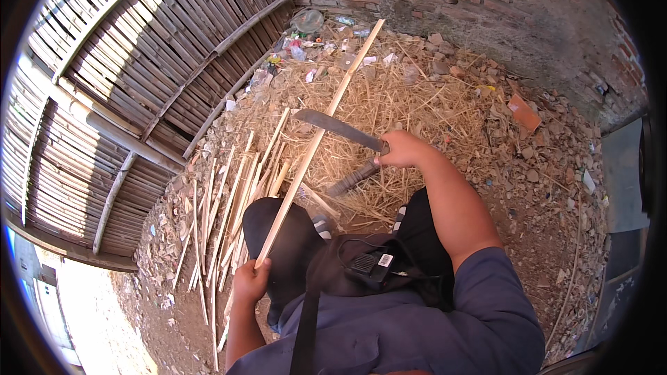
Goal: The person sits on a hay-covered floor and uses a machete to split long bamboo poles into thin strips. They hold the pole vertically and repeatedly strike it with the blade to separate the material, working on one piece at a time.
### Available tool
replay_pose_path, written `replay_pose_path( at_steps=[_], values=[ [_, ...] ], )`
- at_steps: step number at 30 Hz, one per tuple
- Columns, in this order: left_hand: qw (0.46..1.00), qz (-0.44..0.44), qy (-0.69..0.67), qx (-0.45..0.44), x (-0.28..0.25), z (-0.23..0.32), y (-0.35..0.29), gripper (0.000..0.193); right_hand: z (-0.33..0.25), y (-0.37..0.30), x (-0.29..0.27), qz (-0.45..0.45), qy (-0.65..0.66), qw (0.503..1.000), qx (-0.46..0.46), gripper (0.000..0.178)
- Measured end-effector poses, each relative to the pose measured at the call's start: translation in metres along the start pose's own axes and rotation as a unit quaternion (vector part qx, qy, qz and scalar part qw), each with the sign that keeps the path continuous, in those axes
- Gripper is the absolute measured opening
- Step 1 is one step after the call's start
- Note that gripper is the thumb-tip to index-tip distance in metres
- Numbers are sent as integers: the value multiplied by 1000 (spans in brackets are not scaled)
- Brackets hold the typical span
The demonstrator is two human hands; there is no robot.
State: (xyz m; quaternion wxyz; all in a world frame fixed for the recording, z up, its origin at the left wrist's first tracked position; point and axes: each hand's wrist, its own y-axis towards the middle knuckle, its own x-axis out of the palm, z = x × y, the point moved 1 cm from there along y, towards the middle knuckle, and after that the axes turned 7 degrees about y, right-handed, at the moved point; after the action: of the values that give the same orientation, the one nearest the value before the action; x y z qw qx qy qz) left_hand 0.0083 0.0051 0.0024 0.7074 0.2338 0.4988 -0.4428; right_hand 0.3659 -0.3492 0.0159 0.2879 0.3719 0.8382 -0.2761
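left hand [252,282] holds strip [313,153], right hand [404,149] machete [340,128].

The left hand [251,281] covers the long strip's [306,167] near end; litter [299,53] left of its far end is too small to identify.

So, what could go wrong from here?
The knife crosses above the strip, with the left knee and bare left hand farther down its line, so a slip toward the body might cut either. Only the left hand grips the strip, at its near end, so it could twist or swing under the knife.
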Motion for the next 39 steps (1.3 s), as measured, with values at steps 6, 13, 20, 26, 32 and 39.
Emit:
replay_pose_path(
  at_steps=[6, 13, 20, 26, 32, 39],
  values=[
    [1000, 5, 0, 1, 0, 0, -1, 56, -2, 3, 12, -31, -15, 998, -49, 42],
    [1000, -11, 8, -21, -4, 6, -2, 56, 2, 2, 1, -14, -35, 999, -20, 43],
    [999, -16, -14, -30, -4, 8, -3, 56, 2, 1, 4, -18, -17, 999, -23, 43],
    [1000, -9, -6, -29, -6, 12, -4, 56, 0, 0, 4, -21, -12, 999, -30, 44],
    [1000, -6, -2, -26, -6, 12, -3, 53, -1, 0, 6, -31, -25, 999, -27, 48],
    [1000, -1, -7, -26, -2, 7, -3, 51, -4, -1, 7, -18, -21, 999, -32, 47]
  ],
)
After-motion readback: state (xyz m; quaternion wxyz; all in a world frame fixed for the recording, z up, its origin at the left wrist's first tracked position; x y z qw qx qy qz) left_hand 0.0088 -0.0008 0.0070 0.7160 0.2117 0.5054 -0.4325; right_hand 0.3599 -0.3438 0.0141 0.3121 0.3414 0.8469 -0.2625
